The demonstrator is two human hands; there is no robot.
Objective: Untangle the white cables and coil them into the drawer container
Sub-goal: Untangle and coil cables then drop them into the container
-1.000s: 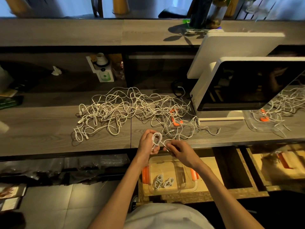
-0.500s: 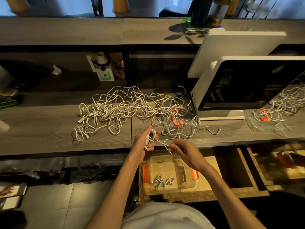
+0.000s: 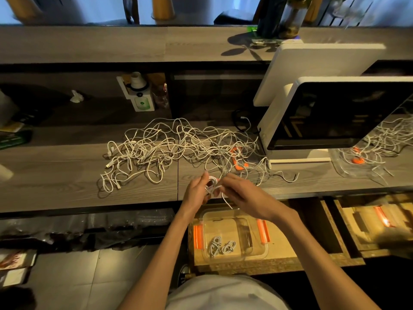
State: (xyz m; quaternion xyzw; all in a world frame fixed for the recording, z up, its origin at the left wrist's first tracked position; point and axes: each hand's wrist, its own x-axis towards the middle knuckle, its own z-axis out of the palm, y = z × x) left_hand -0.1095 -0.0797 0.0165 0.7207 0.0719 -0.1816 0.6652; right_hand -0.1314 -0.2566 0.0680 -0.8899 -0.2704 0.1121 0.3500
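- The left hand (image 3: 196, 191) grips a small white coil (image 3: 212, 185) over the front edge of the counter (image 3: 67, 182); the right hand (image 3: 242, 193) pinches the same cable just beside it, and a loose tail hangs down between the wrists.
- Directly below the hands, the clear container (image 3: 234, 237) with orange latches sits in the open drawer (image 3: 290, 253), holding two coiled cables (image 3: 221, 246).
- Beyond the fingertips, the tangled white cables (image 3: 174, 148) spread across the counter; bare wood lies left of the left hand.
- A monitor (image 3: 335, 117) stands beyond the right hand.
- No writing is readable.
- Since half a second ago the right hand has closed in against the coil, and the tail is shorter.
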